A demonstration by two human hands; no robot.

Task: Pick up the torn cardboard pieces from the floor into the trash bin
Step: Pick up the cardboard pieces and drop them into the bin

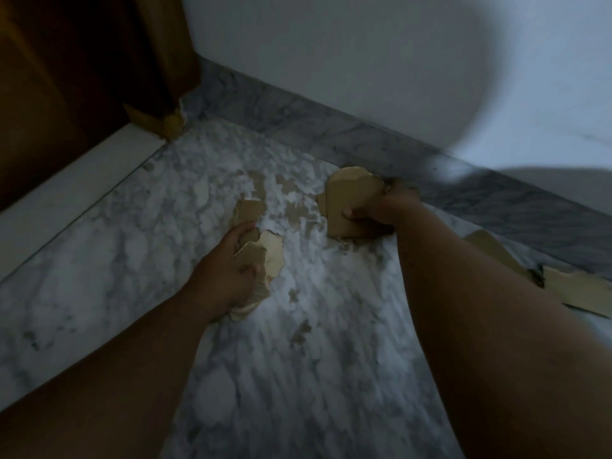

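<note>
We judge the job partway done. The marble floor (pixel 298 376) has large torn cardboard pieces (pixel 576 289) lying at the right, just behind our right forearm and near the grey skirting (pixel 331 130). No trash bin shows, so we cannot say anything is binned yet.

Our right hand (pixel 381 210) grips a broad torn sheet (pixel 347 200), fingers curled round its lower edge. Our left hand (pixel 228 270) clutches a crumpled bunch of smaller scraps (pixel 265 260), fingers closed round them. With both hands full, further picking looks awkward.

A wooden door (pixel 66 77) stands far left. Tan flecks between the hands may be scraps or veining; we cannot tell.
</note>
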